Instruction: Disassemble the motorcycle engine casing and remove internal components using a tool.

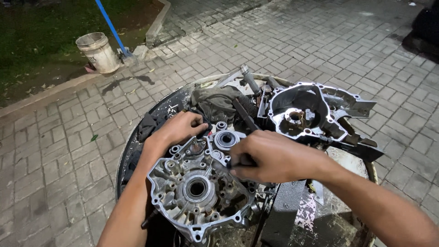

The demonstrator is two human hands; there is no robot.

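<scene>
Looking down, we see our left hand (180,128) curled over the far edge of the crankcase half (196,192), fingers closed on its rim beside the bearing (226,138), while our right hand (270,158) is closed around a dark tool (244,114) whose shaft slants up and away over the casing. The crankcase half lies flat, open side up, on the near part of a round, grimy drum top (338,160), with a second casing (311,112) farther back to the right and a dark rag (215,103) just behind our left hand. Beyond the drum, on the paving, a pale bucket (97,51) stands by a blue pole (109,25).
</scene>
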